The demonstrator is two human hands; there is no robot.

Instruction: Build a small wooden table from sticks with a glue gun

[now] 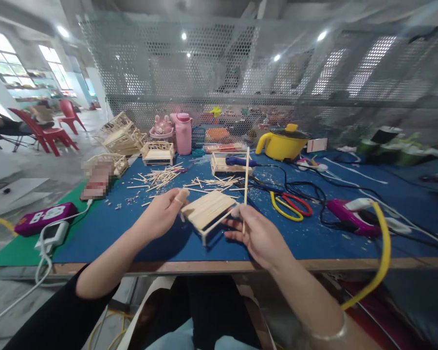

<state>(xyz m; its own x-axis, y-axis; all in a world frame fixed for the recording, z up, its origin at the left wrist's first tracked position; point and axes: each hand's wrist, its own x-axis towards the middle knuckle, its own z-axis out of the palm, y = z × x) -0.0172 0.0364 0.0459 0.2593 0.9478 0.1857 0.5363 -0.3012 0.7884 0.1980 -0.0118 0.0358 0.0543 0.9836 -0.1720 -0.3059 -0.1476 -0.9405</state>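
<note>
Left hand (162, 212), pinched on the wooden platform's (209, 208) left end. Right hand (260, 234), grip closed around an upright stick (246, 177), beside the right edge.

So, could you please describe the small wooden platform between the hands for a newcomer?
On the blue tabletop, look near the front edge, between the left hand and right hand. The small wooden platform there has short legs; unlike the railed wooden piece farther back, its flat top has no railing.

Perforated screen (204, 63); red chairs (53, 133) on grey floor (71, 165), left; windows (2, 56); ceiling lights (63, 31).
</note>
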